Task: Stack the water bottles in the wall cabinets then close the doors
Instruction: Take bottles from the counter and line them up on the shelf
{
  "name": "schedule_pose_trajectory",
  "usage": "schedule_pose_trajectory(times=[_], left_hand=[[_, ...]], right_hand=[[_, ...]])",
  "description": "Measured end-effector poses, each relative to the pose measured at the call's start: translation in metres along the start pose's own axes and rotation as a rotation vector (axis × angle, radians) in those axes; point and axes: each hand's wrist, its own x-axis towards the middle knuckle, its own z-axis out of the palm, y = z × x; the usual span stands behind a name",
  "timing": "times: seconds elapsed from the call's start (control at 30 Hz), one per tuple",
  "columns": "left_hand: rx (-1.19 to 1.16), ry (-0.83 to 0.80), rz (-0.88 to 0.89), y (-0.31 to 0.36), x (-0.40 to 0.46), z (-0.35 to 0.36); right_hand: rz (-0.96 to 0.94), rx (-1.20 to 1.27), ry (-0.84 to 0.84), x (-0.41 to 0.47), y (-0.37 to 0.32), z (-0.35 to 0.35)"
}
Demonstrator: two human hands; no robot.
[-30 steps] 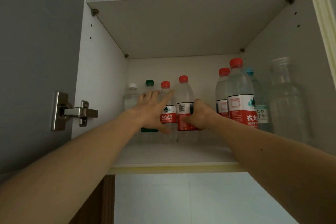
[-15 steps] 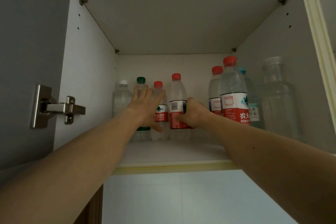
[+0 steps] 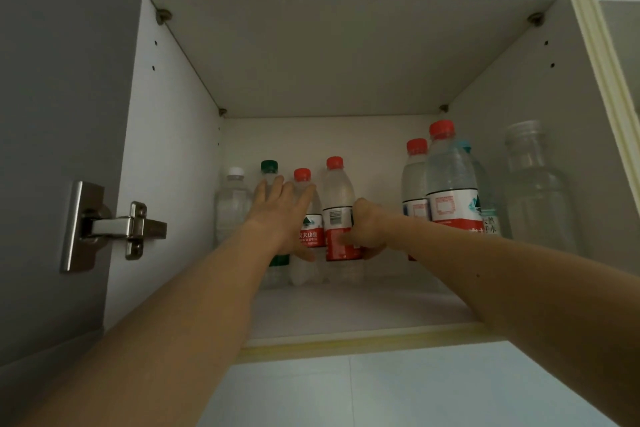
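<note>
Right grip clamped around an upright red-labelled bottle, cap up, at frame centre; left grip spread flat against neighbouring upright bottles.

Upright bottles on cabinet shelf

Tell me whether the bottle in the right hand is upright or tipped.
Upright: the bottle stands on the shelf, red cap on top, right hand gripping its label.

Open gap between bottle groups
</note>
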Motion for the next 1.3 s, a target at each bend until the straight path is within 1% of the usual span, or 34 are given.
schedule_pose_trajectory(times=[0.1,0.3,0.4,0.47,0.57,0.63,0.73,0.8,0.9,1.0,1.13,1.23,1.3], left_hand=[[-0.032,0.048,0.013,0.0,0.001,0.0],[-0.061,0.137,0.029,-0.005,0.003,0.003],[-0.076,0.179,0.035,-0.007,0.005,0.006],[-0.093,0.194,0.029,-0.007,0.005,0.005],[-0.162,0.228,0.005,-0.006,0.001,0.0],[-0.237,0.278,-0.005,-0.003,-0.004,-0.006],[-0.397,0.372,-0.014,0.005,-0.014,-0.021],[-0.528,0.405,-0.049,0.014,-0.018,-0.037],[-0.79,0.441,-0.101,0.039,-0.022,-0.067],[-1.029,0.435,-0.092,0.075,-0.022,-0.095],[-1.176,0.326,-0.036,0.123,-0.018,-0.12],[-1.226,0.245,-0.041,0.148,-0.013,-0.126],[-1.26,0.206,-0.063,0.159,-0.01,-0.123]], right_hand=[[0.013,-0.023,0.042,0.006,0.005,0.008],[0.016,-0.037,0.05,0.006,0.006,0.007],[-0.021,-0.113,0.069,-0.001,0.009,0.008],[-0.086,-0.216,0.1,-0.012,0.008,0.006],[-0.253,-0.312,0.215,-0.043,0.003,-0.007],[-0.393,-0.339,0.349,-0.07,0.005,-0.019],[-0.568,-0.298,0.562,-0.113,0.024,-0.039],[-0.612,-0.274,0.68,-0.136,0.043,-0.055],[-0.545,-0.355,0.756,-0.156,0.074,-0.076],[-0.425,-0.353,0.762,-0.168,0.102,-0.077],[-0.335,-0.298,0.767,-0.173,0.127,-0.061],[-0.337,-0.174,0.798,-0.171,0.132,-0.059],[-0.353,-0.141,0.823,-0.169,0.133,-0.06]])
